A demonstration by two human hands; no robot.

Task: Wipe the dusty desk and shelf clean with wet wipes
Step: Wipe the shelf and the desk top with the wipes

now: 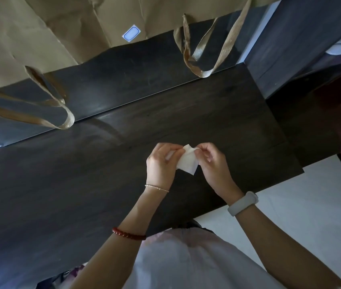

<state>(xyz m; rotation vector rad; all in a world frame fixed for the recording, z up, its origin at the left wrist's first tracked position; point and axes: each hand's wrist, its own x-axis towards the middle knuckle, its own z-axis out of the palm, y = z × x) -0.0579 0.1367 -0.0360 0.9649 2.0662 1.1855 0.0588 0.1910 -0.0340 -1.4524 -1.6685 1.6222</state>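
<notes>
A small folded white wet wipe (187, 160) hangs between both hands, just above the dark wooden desk (82, 195). My left hand (160, 163) pinches the wipe's upper left corner with curled fingers. My right hand (213, 161) pinches its upper right corner between thumb and fingertips. Both hands are held over the right-centre part of the desk, a little above its surface. Behind the desk rises a glossy dark shelf ledge (123, 80), one step higher than the desktop.
Brown paper bags (40, 28) with ribbon handles (202, 59) lie on the shelf ledge, their handles drooping toward the desk. A dark cabinet side (294, 38) stands at the right. Pale floor tiles (311, 215) show past the desk's right edge.
</notes>
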